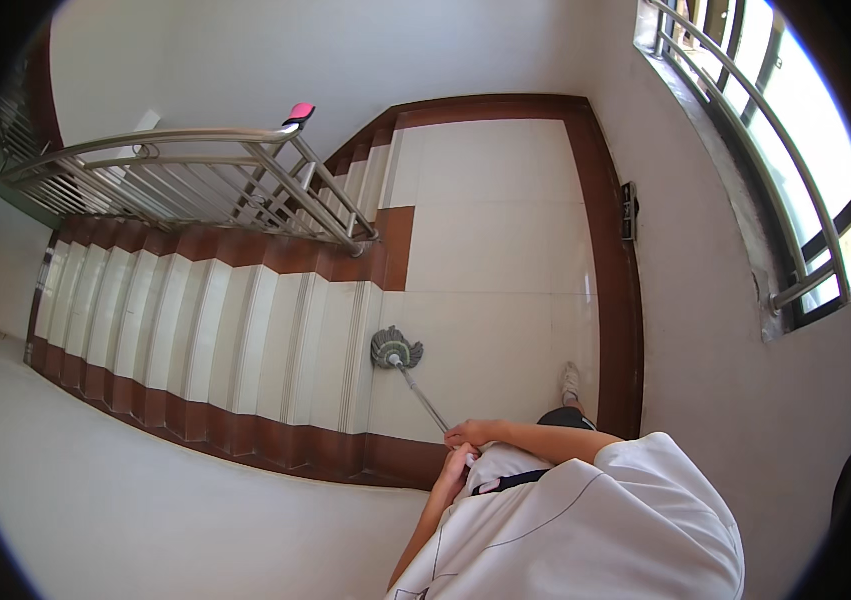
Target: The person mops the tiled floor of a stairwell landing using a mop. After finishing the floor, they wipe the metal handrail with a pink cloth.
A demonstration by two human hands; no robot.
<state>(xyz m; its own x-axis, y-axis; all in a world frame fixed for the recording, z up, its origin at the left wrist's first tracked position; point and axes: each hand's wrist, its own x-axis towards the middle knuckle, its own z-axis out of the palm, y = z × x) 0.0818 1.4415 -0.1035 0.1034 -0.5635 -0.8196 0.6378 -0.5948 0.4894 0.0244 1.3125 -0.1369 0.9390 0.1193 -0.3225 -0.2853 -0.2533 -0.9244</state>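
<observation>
Gripping the handle (428, 401) of a grey mop (397, 348) with curled, closed fingers of the right hand (474, 432). Curled also in the left hand (459, 460), just beside; cannot tell if gripping. Ahead and leftward of the fingers, resting with strands on pale floor (491, 335), near stairs (246, 340).

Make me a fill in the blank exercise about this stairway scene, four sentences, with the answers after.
1. The head of the mop rests on the landing floor and is ____ in colour.
2. The right hand and left hand are together on the mop's ____.
3. The small object at the end of the metal railing is black and ____.
4. The window is on the picture's ____ side.

Missing words: grey; handle; pink; right.
</observation>
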